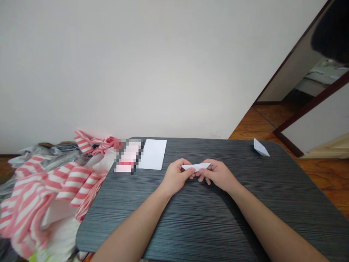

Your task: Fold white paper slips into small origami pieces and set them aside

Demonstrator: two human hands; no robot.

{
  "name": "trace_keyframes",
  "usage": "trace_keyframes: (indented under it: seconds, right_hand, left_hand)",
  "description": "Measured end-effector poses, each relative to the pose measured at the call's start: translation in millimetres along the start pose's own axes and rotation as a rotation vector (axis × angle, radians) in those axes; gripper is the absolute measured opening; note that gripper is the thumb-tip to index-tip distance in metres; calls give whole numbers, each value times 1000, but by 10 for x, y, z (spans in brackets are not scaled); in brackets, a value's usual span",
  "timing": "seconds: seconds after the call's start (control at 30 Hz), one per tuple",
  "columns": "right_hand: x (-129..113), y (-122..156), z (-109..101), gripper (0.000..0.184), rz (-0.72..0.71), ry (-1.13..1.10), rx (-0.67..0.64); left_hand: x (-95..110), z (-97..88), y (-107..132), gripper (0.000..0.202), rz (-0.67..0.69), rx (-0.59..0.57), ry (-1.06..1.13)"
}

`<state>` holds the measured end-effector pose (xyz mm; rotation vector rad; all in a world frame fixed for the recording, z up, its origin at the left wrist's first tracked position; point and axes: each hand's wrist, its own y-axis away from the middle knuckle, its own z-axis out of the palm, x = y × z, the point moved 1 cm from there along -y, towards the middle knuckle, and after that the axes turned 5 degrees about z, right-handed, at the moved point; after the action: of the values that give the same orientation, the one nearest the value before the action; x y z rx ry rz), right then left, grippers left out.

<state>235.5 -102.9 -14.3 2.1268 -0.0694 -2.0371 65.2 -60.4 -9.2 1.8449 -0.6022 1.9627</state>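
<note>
A small folded white paper (196,166), boat-like with pointed ends, is held between both hands over the middle of the table. My left hand (176,176) pinches its left part, the thumb lying on the near side. On the right part, my right hand (218,174) grips with thumb and fingers, some fingertips curled below the paper. The two thumbs come close together near the paper's centre. Another folded white paper piece (261,147), pointed at its ends, rests by the table's far right corner.
The dark wood-grain table (201,225) stands against a pale wall. A stack of white paper sheets (153,154) lies at the back left, beside a pixelated pink-and-white item (128,156). Pink-striped cloth (68,182) is heaped left of the table. Wooden floor (249,123) shows at right.
</note>
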Motion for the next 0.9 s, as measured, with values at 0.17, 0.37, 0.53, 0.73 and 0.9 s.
trace_keyframes:
  seconds: [0.17,0.37,0.53,0.73,0.9]
  right_hand:
    - [-10,9,-6,16,-2,0,17]
    - [-13,-3,-2,17,-10,30,46]
    - [-5,7,-22,18,-6,74,26]
    - [-22,44,-53,19,-21,135,-60]
    - [-20,37,-48,17,-17,80,-64]
  left_hand:
    - [-6,0,-2,22,-4,9,-8]
    - [-9,19,-4,21,4,18,-18]
    - [-2,4,-8,28,-20,-8,-81]
    - [64,-4,16,29,33,-119,-361]
    - [83,2,39,32,15,-132,-344]
